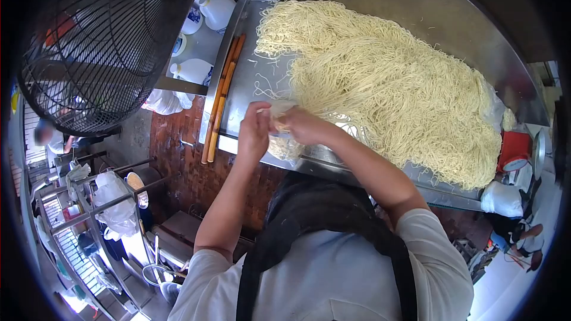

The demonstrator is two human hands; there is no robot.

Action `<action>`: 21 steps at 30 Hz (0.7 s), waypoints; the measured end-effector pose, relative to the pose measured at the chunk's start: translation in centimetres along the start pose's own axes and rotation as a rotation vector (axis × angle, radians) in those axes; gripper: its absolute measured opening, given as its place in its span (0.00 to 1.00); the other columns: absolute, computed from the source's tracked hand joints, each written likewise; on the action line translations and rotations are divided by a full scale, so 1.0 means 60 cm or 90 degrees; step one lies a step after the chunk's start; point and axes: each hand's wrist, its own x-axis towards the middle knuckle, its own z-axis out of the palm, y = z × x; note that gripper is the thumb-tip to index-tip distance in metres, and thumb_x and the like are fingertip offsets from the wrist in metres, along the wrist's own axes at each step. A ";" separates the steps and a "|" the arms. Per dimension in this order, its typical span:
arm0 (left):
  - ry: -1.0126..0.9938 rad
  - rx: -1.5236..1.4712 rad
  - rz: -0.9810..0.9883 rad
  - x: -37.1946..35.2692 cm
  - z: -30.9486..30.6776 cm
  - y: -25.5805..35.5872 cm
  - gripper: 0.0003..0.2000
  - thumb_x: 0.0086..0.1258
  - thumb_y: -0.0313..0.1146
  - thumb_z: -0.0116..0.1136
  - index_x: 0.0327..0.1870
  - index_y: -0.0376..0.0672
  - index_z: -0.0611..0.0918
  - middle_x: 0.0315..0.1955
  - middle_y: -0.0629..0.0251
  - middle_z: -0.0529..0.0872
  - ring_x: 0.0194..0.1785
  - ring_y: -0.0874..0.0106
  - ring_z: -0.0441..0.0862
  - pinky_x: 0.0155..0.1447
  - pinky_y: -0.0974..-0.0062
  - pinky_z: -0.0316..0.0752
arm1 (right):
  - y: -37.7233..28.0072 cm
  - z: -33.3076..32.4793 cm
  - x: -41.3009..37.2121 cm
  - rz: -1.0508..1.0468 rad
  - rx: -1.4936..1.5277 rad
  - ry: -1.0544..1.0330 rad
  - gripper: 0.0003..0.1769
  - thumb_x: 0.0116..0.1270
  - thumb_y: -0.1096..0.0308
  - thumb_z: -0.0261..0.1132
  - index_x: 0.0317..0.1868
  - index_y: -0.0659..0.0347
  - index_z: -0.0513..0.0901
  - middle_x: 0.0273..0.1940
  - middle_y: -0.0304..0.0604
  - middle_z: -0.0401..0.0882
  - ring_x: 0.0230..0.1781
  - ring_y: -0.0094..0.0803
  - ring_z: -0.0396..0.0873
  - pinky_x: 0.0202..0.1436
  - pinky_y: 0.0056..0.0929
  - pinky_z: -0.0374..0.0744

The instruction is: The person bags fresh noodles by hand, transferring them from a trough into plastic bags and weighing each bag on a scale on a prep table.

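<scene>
Noodles [392, 86] across steel table [245, 92] (reddish floor [181, 172]).

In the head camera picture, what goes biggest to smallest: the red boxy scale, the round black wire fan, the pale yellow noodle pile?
1. Pale yellow noodle pile: largest
2. Round black wire fan: middle
3. Red boxy scale: smallest

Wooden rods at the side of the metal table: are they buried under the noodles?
No, the two wooden rods lie in plain view along the table's side, apart from the noodle pile.
</scene>
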 end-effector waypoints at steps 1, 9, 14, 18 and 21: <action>0.001 0.069 -0.015 0.000 -0.018 -0.003 0.11 0.80 0.33 0.52 0.55 0.37 0.75 0.24 0.62 0.82 0.30 0.72 0.81 0.40 0.73 0.77 | 0.005 -0.014 -0.029 0.059 -0.015 0.030 0.23 0.61 0.73 0.62 0.59 0.62 0.79 0.54 0.56 0.81 0.62 0.52 0.75 0.68 0.45 0.70; -0.223 0.583 0.236 0.064 0.023 -0.076 0.41 0.56 0.45 0.74 0.71 0.42 0.69 0.69 0.50 0.71 0.77 0.50 0.59 0.78 0.53 0.54 | 0.065 0.050 -0.067 0.102 -0.354 0.221 0.26 0.60 0.71 0.64 0.61 0.64 0.77 0.58 0.52 0.79 0.65 0.49 0.72 0.74 0.60 0.60; -0.380 0.639 0.073 0.116 0.053 -0.108 0.28 0.55 0.39 0.70 0.58 0.42 0.80 0.52 0.50 0.85 0.61 0.49 0.78 0.68 0.51 0.68 | 0.058 -0.026 -0.061 0.259 -0.063 0.067 0.23 0.57 0.67 0.69 0.54 0.60 0.79 0.49 0.49 0.80 0.60 0.46 0.76 0.66 0.46 0.72; -0.334 0.550 0.094 0.084 0.037 -0.088 0.20 0.54 0.34 0.66 0.49 0.39 0.82 0.40 0.49 0.87 0.48 0.48 0.84 0.56 0.53 0.76 | 0.077 -0.056 -0.091 0.292 -0.061 0.114 0.28 0.57 0.67 0.69 0.61 0.57 0.79 0.57 0.49 0.77 0.63 0.49 0.73 0.63 0.42 0.75; -0.320 0.516 0.110 0.068 0.026 -0.060 0.21 0.53 0.32 0.65 0.50 0.38 0.82 0.39 0.46 0.87 0.47 0.47 0.84 0.52 0.54 0.78 | 0.045 -0.026 -0.099 0.190 -0.255 0.183 0.31 0.56 0.64 0.71 0.63 0.55 0.79 0.67 0.49 0.71 0.71 0.49 0.66 0.74 0.50 0.65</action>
